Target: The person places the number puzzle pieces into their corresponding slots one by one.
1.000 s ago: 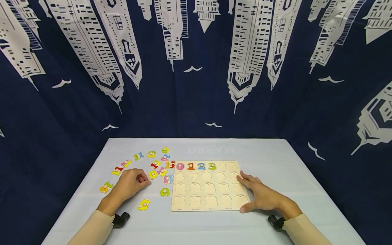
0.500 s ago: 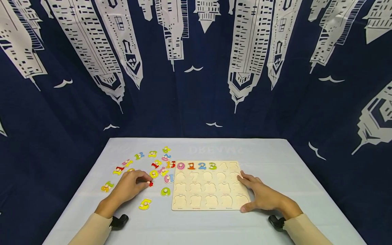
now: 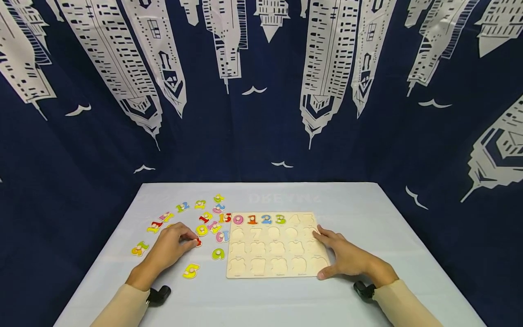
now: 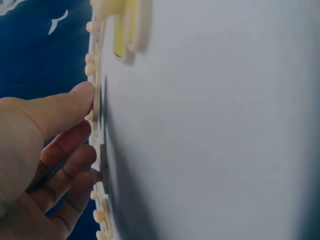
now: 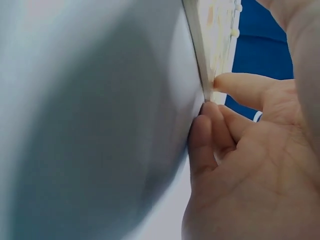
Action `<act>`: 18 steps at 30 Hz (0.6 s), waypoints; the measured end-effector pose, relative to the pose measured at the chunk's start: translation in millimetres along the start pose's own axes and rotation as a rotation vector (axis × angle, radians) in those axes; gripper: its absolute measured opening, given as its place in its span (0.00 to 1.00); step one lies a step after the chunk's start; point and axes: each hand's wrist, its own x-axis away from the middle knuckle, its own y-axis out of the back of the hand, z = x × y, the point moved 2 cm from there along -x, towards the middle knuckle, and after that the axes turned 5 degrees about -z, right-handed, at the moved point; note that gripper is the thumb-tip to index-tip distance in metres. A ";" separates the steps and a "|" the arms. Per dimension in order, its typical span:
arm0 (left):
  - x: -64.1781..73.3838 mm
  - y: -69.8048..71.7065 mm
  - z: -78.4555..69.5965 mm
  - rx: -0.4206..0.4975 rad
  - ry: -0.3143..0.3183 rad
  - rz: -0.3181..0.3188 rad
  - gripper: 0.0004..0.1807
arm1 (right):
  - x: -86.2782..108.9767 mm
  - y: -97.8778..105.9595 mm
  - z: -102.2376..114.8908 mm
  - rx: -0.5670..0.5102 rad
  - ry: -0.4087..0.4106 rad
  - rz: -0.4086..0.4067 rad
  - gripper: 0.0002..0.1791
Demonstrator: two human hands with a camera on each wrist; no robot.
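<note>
My left hand [image 3: 168, 243] pinches a small red number piece [image 3: 199, 242] between thumb and fingertips, to the left of the wooden number puzzle board [image 3: 268, 256]. Which digit it is stays hidden by the fingers. In the left wrist view the piece [image 4: 97, 107] shows edge-on at the thumb tip. My right hand [image 3: 347, 257] holds the board at its right edge, thumb by the near corner. Seen from the right wrist, one finger lies on the board's face and others curl at its edge [image 5: 197, 42]. Pieces 0, 1, 2 and 3 [image 3: 280, 219] fill the top row's left end.
Loose number pieces with knobs lie left of the board, among them a yellow 5 [image 3: 190, 271], a green single-digit piece [image 3: 218, 254] and a red-and-yellow 11 [image 3: 154, 226]. A red-and-orange 15 [image 3: 225, 218] touches the board's upper left corner. A dark blue patterned cloth hangs behind the white table.
The red piece has come into view at my left fingertips, and the hand has stayed near the same spot. My right hand keeps its place on the board. The head view has shifted slightly.
</note>
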 end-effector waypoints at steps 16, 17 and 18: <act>-14.9 7.3 -41.9 0.065 -0.099 -0.049 0.06 | 8.5 3.6 -2.0 0.066 -0.010 -0.014 0.72; -16.6 6.2 -46.7 0.077 -0.120 -0.055 0.07 | 7.9 3.9 -1.7 0.075 -0.006 -0.016 0.72; -18.6 4.9 -51.6 0.088 -0.135 -0.059 0.06 | 7.2 4.1 -1.5 0.079 0.000 -0.017 0.72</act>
